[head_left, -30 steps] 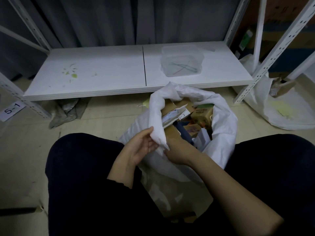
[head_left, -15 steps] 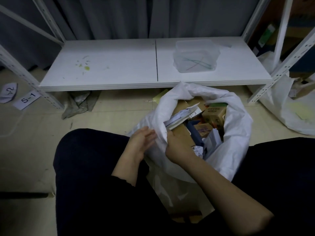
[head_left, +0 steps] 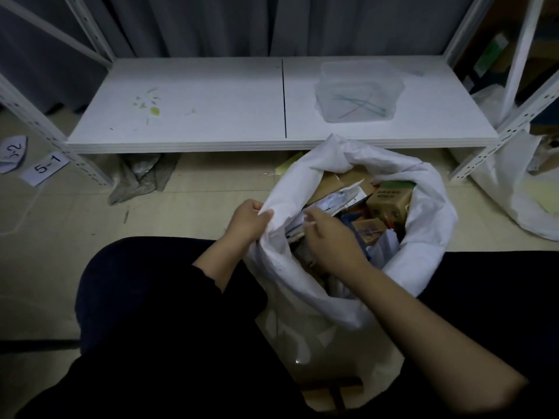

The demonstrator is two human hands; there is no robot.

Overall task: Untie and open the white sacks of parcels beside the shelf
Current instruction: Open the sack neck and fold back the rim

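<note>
Close in, on the floor (head_left: pixel 196 204): white sack (head_left: pixel 429 237), mouth already untied and gaping, parcels (head_left: pixel 391 202) showing inside. Gripping the near rim with the left hand (head_left: pixel 249 220), fingers curled on the cloth. Reaching into the mouth with the right hand (head_left: pixel 331 240), fingers bent; cannot tell whether pinching cloth or paper. Step in hand, by judgement: spreading the mouth wider. Next: draw the rim outward and fold it down without tipping boxes out. Farther off, beside the shelf (head_left: pixel 211 116), a second sack (head_left: pixel 499 176); cannot tell if tied.
</note>
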